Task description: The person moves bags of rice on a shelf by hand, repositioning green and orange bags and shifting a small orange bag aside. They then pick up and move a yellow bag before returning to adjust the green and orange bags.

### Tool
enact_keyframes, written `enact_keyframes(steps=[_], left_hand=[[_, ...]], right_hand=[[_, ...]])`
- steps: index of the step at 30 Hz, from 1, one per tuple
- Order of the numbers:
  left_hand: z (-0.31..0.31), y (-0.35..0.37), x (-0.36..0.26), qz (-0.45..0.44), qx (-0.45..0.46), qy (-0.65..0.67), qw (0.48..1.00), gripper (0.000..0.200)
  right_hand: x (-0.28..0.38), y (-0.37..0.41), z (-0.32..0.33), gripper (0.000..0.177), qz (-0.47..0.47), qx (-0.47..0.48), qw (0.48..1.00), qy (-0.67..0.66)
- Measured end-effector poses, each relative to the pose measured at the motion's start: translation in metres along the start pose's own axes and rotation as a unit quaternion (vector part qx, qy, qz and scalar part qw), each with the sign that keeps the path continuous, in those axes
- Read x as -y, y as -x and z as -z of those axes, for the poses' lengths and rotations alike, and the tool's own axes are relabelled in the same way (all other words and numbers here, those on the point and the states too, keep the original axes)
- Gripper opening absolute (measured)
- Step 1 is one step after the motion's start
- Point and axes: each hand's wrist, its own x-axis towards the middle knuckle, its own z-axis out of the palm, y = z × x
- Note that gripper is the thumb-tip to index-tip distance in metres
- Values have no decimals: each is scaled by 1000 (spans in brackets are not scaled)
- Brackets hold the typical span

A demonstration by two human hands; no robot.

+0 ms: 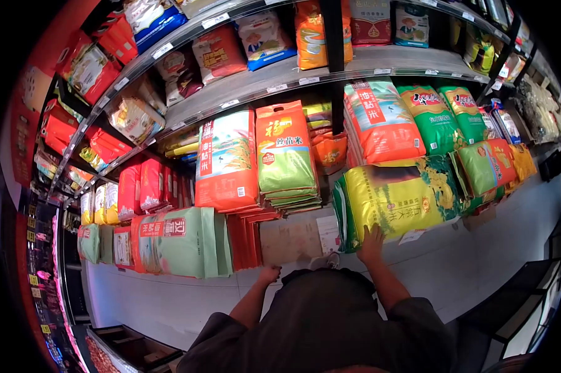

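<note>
My right hand [371, 244] lies with fingers spread against the lower left end of a large yellow and green rice bag [389, 199]. That bag rests on its side in front of the lower shelf. Low in front of me, my left hand [269, 275] is curled closed, and no object shows in it. Nearest to it are a stack of red bags [246, 242] and a flat brown cardboard piece [290, 239] on the floor. Behind stand an orange and green rice bag [287, 152] and a red and blue rice bag [226, 158].
Shelves [237, 102] holding several bagged goods rise ahead. At left, a pale green and red rice bag [181, 242] lies at the front. More bags stand at right, including a green rice bag [426, 118]. A dark-framed display stand [510, 304] is at lower right.
</note>
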Motion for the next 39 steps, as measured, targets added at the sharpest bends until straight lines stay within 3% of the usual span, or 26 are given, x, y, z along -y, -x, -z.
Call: enact_keyframes(steps=[1,3,4,6,8,9,10,13,15,16,17,19,20,21,22,23,24,25,26,29,30,32,33,34,36,39], left_hand=[[2,6,-8,-32,-11,17,999,33],[5,16,-21,-93,-33,43,994,34],[3,22,-25,-120,-43,52,990,33],[-2,43,-28,-164,-62,82,981,31],[2,69,-41,-210,-80,105,969,29],[8,89,-53,-275,-114,124,947,25],[17,104,-64,-337,-145,142,919,21],[52,147,-98,-408,-225,180,866,17],[89,219,-146,-480,-262,216,809,16],[104,250,-160,-516,-283,215,780,16],[117,282,-172,-561,-313,209,738,16],[137,340,-189,-658,-360,205,629,18],[145,366,-195,-709,-375,207,560,22],[147,394,-195,-736,-370,200,531,30],[147,421,-196,-763,-363,192,500,39],[140,445,-203,-804,-317,265,427,40],[130,464,-213,-833,-266,336,349,42],[122,478,-225,-845,-278,370,268,41],[115,490,-236,-850,-289,401,182,40],[87,522,-263,-859,-266,375,223,43],[78,526,-272,-861,-261,377,220,43],[56,534,-290,-876,-206,406,161,40],[43,539,-299,-879,-179,422,133,39],[30,543,-309,-882,-151,435,103,39],[5,551,-328,-884,-93,457,43,39],[-33,560,-352,-885,-74,459,22,37]], right_hand=[[4,18,-5,91,7,-1,1000,2],[9,49,-21,62,45,-98,988,-114],[10,61,-36,62,54,-95,988,-111],[14,76,-59,36,18,-124,969,-211],[26,86,-55,29,36,-149,956,-249],[38,92,-43,24,44,-175,940,-289],[52,95,-18,20,62,-188,923,-330],[105,111,115,13,127,-234,872,-411],[122,125,176,19,162,-245,788,-541],[133,137,214,10,188,-278,768,-545],[142,151,246,5,214,-312,746,-548],[125,173,276,25,199,-296,609,-709],[138,189,307,39,308,-343,610,-644],[160,204,338,54,410,-384,601,-568],[178,214,352,46,429,-433,504,-612],[193,222,364,40,441,-478,400,-646],[208,227,380,38,453,-511,357,-637],[214,231,394,36,464,-543,314,-625],[206,236,403,36,462,-547,321,-620],[169,246,423,71,672,-401,434,-447],[156,252,422,71,672,-405,435,-442],[137,266,421,62,673,-406,398,-473],[127,263,431,64,421,-752,335,-381],[121,256,438,64,471,-710,316,-417],[91,259,448,64,505,-676,333,-420],[40,266,458,64,497,-677,356,-410]])
